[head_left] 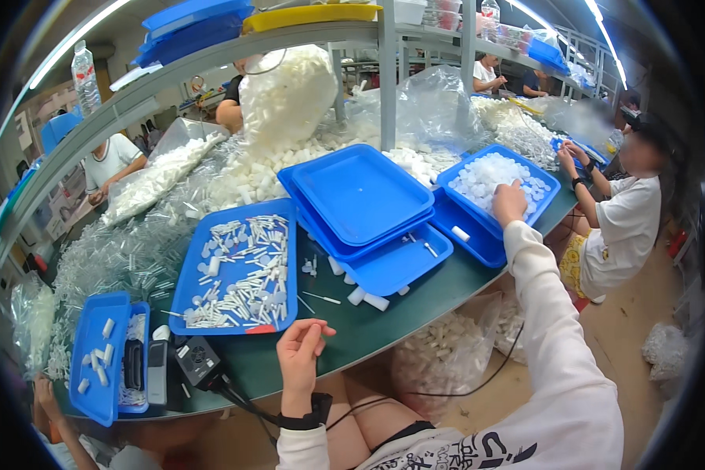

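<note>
My right hand (511, 202) reaches out to a blue tray (551, 182) heaped with small translucent white discs (478, 174). Its bent fingers touch the heap, and the fingertips are partly hidden, so any disc between them cannot be made out. My left hand (299, 352) hovers over the table's front edge with fingers curled and the thumb near them. Whatever it may hold is too small to see. Beyond it stands a blue tray (178, 294) of thin white sticks (247, 294) mixed with discs. One loose stick (321, 298) lies on the green table (352, 333).
Stacked blue trays (360, 192) stand mid-table, with white cylinders (374, 301) beside them. A black device (198, 362) with cables sits front left, near a small blue tray (94, 392). Clear bags and white pieces crowd behind, under a metal shelf (388, 86). A co-worker (630, 211) sits right.
</note>
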The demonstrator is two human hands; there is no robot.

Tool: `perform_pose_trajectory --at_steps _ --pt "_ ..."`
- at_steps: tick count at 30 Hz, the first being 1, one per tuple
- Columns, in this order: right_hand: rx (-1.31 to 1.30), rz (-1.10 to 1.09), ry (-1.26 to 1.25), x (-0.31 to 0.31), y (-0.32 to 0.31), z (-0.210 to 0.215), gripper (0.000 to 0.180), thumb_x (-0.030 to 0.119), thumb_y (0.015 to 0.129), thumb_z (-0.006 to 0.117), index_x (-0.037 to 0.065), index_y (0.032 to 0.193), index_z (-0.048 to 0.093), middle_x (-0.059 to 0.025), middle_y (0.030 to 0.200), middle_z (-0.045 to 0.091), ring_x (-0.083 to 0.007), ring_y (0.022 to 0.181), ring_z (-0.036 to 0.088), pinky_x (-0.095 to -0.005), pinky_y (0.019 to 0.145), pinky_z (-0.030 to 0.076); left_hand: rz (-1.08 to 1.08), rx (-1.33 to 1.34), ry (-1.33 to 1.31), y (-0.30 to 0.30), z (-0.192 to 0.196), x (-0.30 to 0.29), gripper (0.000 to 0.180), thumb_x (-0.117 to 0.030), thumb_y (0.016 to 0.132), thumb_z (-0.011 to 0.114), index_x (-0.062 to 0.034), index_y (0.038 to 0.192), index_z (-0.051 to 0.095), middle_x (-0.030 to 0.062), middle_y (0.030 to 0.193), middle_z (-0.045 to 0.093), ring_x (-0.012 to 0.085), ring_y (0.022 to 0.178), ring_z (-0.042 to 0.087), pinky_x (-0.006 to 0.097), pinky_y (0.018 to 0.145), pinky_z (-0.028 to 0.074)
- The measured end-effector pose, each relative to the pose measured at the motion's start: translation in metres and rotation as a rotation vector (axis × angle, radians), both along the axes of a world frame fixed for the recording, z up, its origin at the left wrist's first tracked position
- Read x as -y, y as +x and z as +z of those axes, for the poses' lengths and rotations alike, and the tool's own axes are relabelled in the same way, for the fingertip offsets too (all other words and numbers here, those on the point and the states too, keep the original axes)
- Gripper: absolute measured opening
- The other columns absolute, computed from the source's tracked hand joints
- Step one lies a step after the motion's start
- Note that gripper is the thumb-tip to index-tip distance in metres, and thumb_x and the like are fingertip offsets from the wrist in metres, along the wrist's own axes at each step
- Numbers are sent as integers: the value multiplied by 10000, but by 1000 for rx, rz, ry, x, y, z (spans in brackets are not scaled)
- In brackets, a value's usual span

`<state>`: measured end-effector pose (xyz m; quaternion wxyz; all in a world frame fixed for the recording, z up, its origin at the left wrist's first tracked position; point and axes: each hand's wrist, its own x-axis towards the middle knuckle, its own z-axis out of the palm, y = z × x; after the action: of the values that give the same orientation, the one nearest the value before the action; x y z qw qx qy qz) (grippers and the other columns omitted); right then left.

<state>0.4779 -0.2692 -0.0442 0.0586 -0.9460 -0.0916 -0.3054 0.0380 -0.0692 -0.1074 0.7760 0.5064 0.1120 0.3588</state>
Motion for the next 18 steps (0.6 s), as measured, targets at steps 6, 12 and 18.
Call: perform_pose_trajectory --at_steps 6,12,18 --pt "85 824 685 -47 -136 3 101 107 793 647 44 868 674 -103 820 628 -228 679 603 -336 618 477 69 -28 30 -7 1 -5 129 -63 908 549 30 972 611 93 779 632 24 503 343 186 471 268" --pt "214 821 771 -79 -157 -13 93 36 827 605 24 917 627 -126 875 594 -291 711 597 -343 632 480 82 -95 75 3 8 4 140 -81 902 559 26 965 624 59 742 620 8 511 344 176 458 249" --pt "88 849 857 -83 -171 -12 124 41 795 634 19 918 642 -112 822 598 -216 646 583 -317 589 469 153 -94 167 7 4 4 137 -83 900 571 23 965 629 40 736 626 8 523 346 181 463 242"
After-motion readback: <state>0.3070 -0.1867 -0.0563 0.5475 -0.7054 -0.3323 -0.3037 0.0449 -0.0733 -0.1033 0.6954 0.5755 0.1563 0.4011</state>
